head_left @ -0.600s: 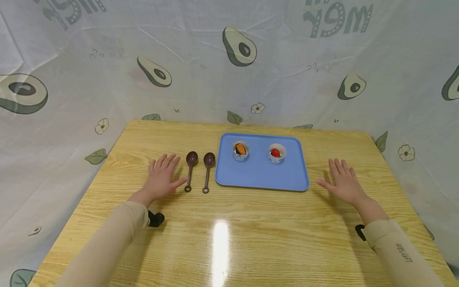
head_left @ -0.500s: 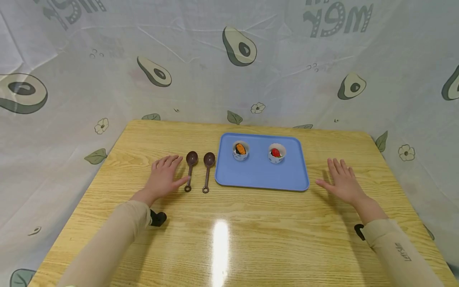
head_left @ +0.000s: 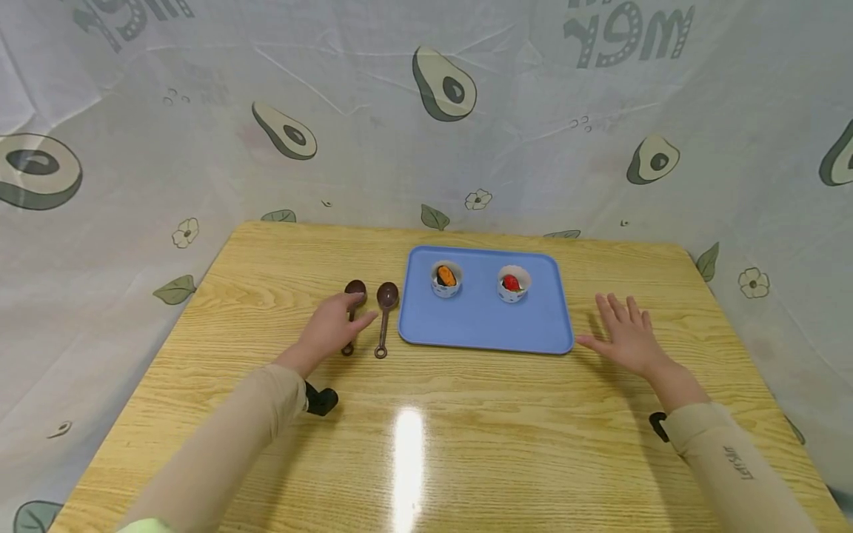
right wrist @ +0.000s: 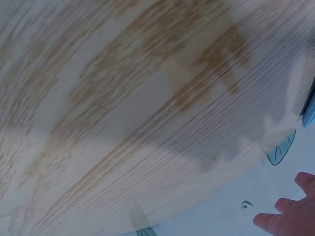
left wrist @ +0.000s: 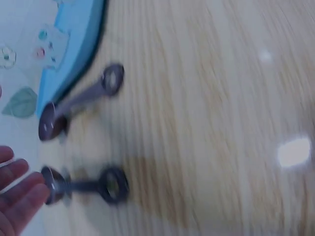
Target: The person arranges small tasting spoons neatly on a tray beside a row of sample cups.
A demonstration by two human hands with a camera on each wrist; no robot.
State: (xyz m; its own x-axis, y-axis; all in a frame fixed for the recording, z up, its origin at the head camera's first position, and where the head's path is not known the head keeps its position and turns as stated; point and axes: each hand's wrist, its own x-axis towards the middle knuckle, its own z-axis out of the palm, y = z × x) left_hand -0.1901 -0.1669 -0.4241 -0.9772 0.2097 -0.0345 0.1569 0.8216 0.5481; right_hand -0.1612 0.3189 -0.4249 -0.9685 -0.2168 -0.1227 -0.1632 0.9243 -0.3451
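My left hand [head_left: 328, 326] is held over the left brown spoon [head_left: 356, 287], covering part of its handle in the head view; the thumb reaches toward the right brown spoon [head_left: 387, 296]. In the left wrist view its fingers [left wrist: 22, 196] overlap the bowl of the nearer spoon [left wrist: 88, 186], grasping nothing. Both spoons lie on the table with ringed handle ends toward me. My right hand [head_left: 629, 340], fingers spread, hovers beside the right edge of the blue tray [head_left: 486, 326], holding nothing. In the right wrist view only its fingertips [right wrist: 268, 221] show at the corner.
On the tray stand two small patterned cups: the left cup [head_left: 445, 290] holds an orange-topped piece, the right cup [head_left: 512, 296] a red-topped one. A patterned cloth [head_left: 373, 170] hangs behind the wooden table [head_left: 506, 429].
My left hand has moved right, from beside the left spoon to over it. The right hand has shifted slightly left toward the tray. Spoons, tray and cups stay put.
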